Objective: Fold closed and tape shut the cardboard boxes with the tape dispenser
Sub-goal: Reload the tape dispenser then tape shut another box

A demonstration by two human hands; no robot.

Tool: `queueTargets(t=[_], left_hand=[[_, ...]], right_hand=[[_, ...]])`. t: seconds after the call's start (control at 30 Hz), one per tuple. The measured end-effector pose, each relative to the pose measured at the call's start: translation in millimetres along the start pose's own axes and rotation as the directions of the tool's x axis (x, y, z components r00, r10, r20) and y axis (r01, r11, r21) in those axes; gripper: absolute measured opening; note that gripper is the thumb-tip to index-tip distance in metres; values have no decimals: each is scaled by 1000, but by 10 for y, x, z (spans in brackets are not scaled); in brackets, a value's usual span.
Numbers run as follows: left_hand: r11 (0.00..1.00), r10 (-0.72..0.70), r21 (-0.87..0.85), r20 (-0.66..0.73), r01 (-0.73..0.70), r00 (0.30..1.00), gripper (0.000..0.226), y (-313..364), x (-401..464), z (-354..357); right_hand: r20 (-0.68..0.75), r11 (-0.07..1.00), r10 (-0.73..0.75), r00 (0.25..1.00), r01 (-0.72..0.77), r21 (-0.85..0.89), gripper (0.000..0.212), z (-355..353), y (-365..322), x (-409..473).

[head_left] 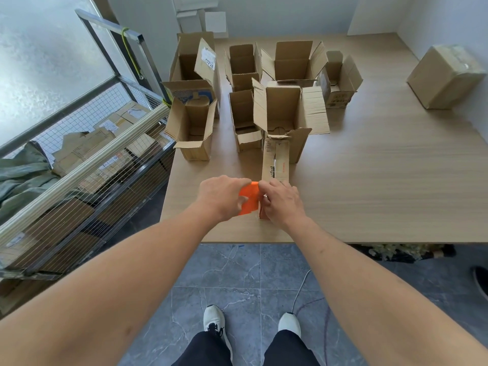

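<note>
A long narrow cardboard box [276, 162] lies on the wooden table [383, 180] near its front edge, flaps folded shut, a strip of tape along its top seam. My left hand [221, 196] grips an orange tape dispenser [249, 198] at the box's near end. My right hand [281, 202] curls over that near end of the box, fingers touching the dispenser's edge. Behind stand several open boxes, among them a tall one [287, 109] with spread flaps and another [192, 128] at the left.
A taped-shut box [446, 75] sits at the table's far right. A wire cage cart [79, 159] with cardboard and green cloth stands left of the table. Grey tiled floor, a white cable [301, 289] and my shoes lie below the table edge.
</note>
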State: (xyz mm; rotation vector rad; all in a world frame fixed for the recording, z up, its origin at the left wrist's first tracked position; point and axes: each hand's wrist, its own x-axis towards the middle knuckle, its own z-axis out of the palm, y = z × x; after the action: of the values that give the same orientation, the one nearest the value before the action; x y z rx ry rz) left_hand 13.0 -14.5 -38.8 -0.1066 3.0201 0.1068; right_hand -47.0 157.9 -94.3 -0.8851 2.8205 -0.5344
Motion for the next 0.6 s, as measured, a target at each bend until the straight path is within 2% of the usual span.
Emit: queueTargets(t=[0.33,0.43,0.6], left_hand=[[984,-19,-175,64,30,998,52,-433,-143,63],[980,-40,-192,59,51,997,51,-412,-144,77],[981,-83,-171,71,94,994,49,-237,-32,97]], right_hand=[[-21,999,-5,1000,6,37,10,16,24,12],[-25,999,-4,1000,5,38,15,36,5,17],[-21,1000,7,1000,-7,8,9,55,-35,28]])
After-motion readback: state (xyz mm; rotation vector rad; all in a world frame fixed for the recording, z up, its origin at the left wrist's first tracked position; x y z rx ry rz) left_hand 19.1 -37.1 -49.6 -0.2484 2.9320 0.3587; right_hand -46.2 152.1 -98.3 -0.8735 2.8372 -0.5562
